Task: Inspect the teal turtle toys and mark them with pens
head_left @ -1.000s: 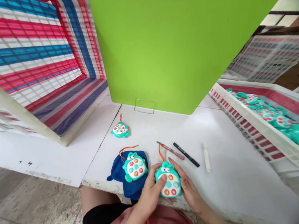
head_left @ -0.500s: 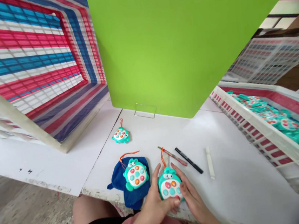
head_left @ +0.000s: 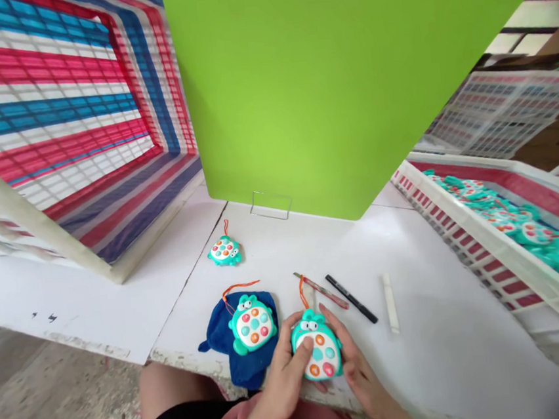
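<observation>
Head view: your left hand (head_left: 284, 370) and right hand (head_left: 358, 372) curl around a teal frog-shaped button toy (head_left: 318, 347), thumb on its face, at the edge of the white table (head_left: 445, 345). Smooth, rounded plastic could slip if your grip loosens, and it could drop past the edge. Its thin orange cord (head_left: 302, 293) could snag the black marker (head_left: 351, 299) nearby. A second toy (head_left: 252, 323) lies on crumpled navy cloth (head_left: 214, 328).

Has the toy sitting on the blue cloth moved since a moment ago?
No. The teal toy lies in the same spot on the blue cloth, unchanged relative to the black marker; only the view shifted slightly.
</observation>
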`<action>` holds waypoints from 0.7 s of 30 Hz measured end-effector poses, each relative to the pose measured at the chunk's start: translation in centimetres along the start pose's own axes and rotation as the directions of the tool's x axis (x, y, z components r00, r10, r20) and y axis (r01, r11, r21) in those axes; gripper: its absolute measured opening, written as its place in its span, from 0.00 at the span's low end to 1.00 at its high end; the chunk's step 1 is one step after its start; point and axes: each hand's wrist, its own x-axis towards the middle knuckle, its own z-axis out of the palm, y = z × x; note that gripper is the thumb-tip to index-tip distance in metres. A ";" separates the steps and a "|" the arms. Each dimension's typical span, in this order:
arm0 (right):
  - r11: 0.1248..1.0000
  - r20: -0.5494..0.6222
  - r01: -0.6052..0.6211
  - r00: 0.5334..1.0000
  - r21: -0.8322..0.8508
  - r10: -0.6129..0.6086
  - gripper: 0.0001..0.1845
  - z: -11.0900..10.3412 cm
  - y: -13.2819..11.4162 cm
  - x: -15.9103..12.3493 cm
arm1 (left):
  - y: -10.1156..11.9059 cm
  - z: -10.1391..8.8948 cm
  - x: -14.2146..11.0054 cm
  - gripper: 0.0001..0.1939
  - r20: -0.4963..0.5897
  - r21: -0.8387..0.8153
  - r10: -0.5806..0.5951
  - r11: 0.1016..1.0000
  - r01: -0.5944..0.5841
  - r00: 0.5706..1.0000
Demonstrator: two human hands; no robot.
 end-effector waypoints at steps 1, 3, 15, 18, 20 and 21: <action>0.999 0.010 -0.030 0.999 0.010 0.030 0.49 0.3 -0.1 0.0 | 0.2 -0.1 0.0 0.27 0.009 -0.006 0.004 1.000 -0.004 1.000; 0.997 -0.016 -0.075 0.997 -0.001 0.075 0.45 0.7 -0.2 -0.1 | 0.3 -0.3 0.0 0.28 0.032 -0.011 0.021 1.000 -0.021 0.999; 0.992 -0.091 -0.054 0.995 -0.110 0.044 0.31 -0.1 0.1 0.2 | -0.4 -0.7 -0.4 0.34 0.105 0.063 0.056 0.996 -0.063 0.993; 0.989 -0.105 -0.093 0.991 -0.116 0.080 0.29 -0.1 -0.2 0.2 | -0.3 -0.6 -0.3 0.48 0.114 0.056 0.083 0.994 -0.090 0.990; 0.989 -0.083 -0.061 0.995 -0.136 0.050 0.29 -0.3 -0.3 0.3 | -0.3 -0.4 -0.2 0.57 0.085 0.053 0.104 0.993 -0.109 0.991; 0.988 -0.075 -0.039 0.997 -0.147 0.028 0.28 -0.3 -0.2 0.3 | -0.4 -0.3 -0.2 0.59 0.065 0.057 0.105 0.992 -0.109 0.992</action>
